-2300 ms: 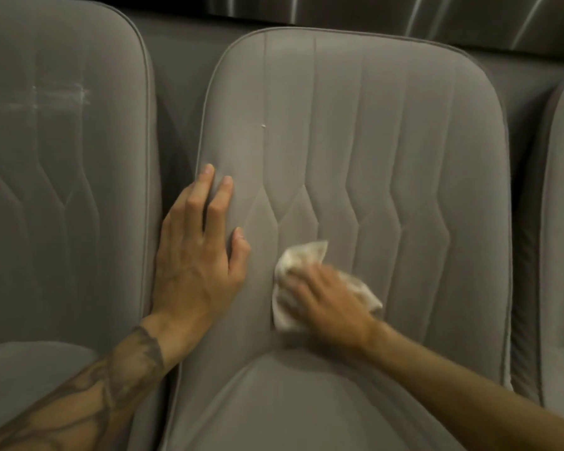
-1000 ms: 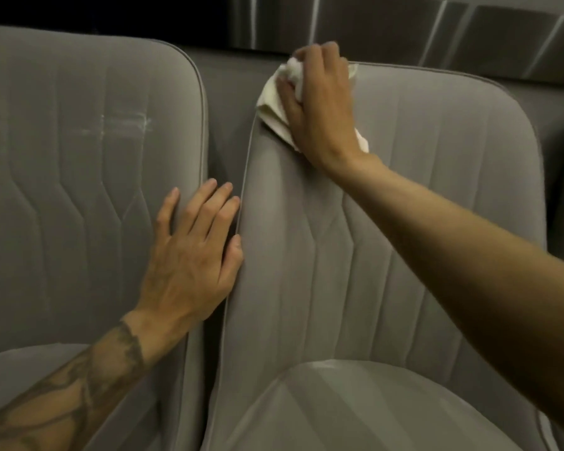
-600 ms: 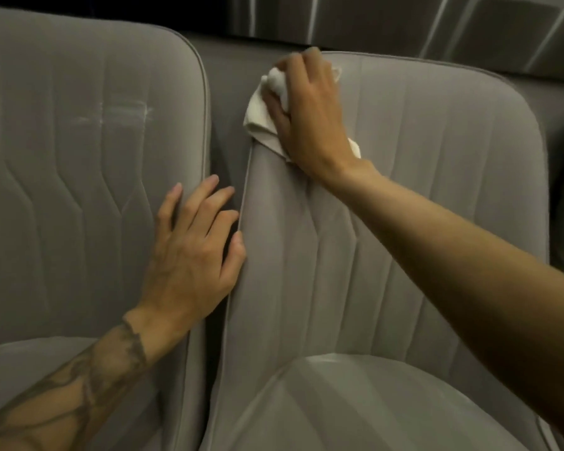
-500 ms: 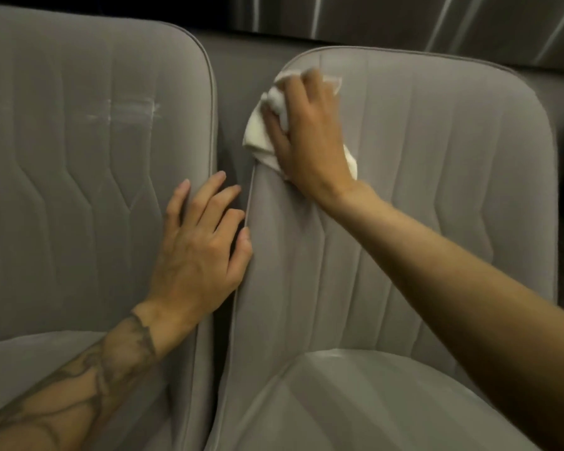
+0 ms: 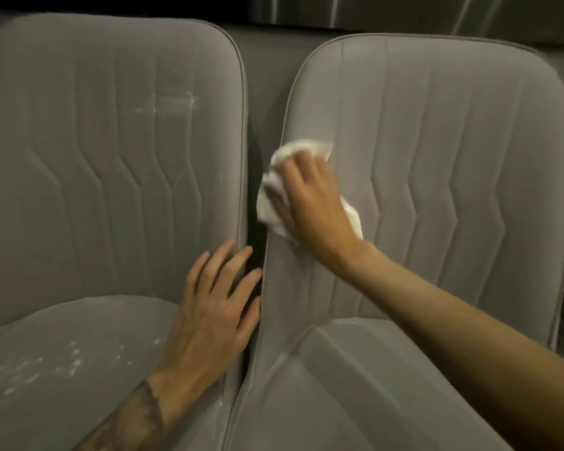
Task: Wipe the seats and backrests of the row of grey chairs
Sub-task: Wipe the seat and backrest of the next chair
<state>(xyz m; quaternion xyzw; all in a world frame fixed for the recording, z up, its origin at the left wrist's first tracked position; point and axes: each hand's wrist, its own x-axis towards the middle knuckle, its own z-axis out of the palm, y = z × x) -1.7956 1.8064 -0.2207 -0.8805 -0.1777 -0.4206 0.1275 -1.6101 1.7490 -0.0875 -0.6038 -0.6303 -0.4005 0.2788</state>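
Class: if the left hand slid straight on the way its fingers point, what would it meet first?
Probably the white cloth that the right hand holds on the right chair's backrest edge, beyond the fingertips of the left hand; depth is unclear, so it might pass beside it.

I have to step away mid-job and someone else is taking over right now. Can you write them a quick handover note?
The right hand grips the bunched white cloth against the left edge of the right backrest, at mid-height. The left hand rests open across the gap between the two chairs. Done: uncertain; the right backrest shows no marks. Left: the white smear on the left backrest, the white specks on the left seat, and probably the right seat.
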